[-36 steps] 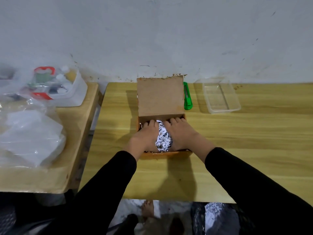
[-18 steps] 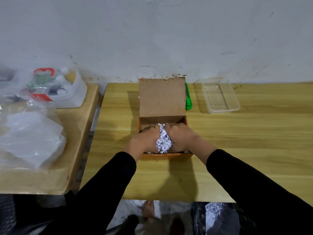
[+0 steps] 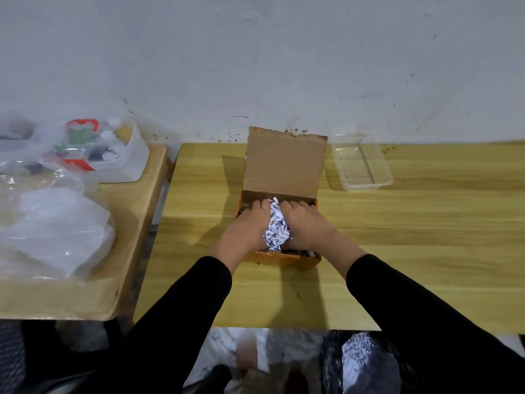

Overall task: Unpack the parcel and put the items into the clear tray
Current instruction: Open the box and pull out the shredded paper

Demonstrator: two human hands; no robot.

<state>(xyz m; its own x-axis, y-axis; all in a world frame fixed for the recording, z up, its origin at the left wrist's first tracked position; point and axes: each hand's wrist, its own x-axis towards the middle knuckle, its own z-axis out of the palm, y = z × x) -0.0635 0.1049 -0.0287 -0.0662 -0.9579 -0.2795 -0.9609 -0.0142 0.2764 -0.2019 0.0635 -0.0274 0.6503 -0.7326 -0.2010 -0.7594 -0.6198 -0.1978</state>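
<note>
An open cardboard parcel box point(image 3: 281, 258) sits on the wooden table, its lid point(image 3: 284, 163) standing up at the back. Inside it lies a wad of shredded white paper point(image 3: 276, 227). My left hand point(image 3: 244, 227) and my right hand point(image 3: 308, 228) are both in the box, pressed against the two sides of the wad with the fingers curled around it. Whatever lies under the paper is hidden. The clear tray point(image 3: 362, 166) stands empty to the right of the lid, near the wall.
A second wooden table point(image 3: 85, 280) on the left carries a clear plastic bag point(image 3: 51, 223) and a white container of small bottles point(image 3: 105, 149). Below the table's front edge is a dark bag with shredded paper point(image 3: 363, 362). The wall runs right behind the box.
My hands have drawn together and bunched the shredded paper into a narrower, taller wad. The lid now hides the green tool that lay to its right.
</note>
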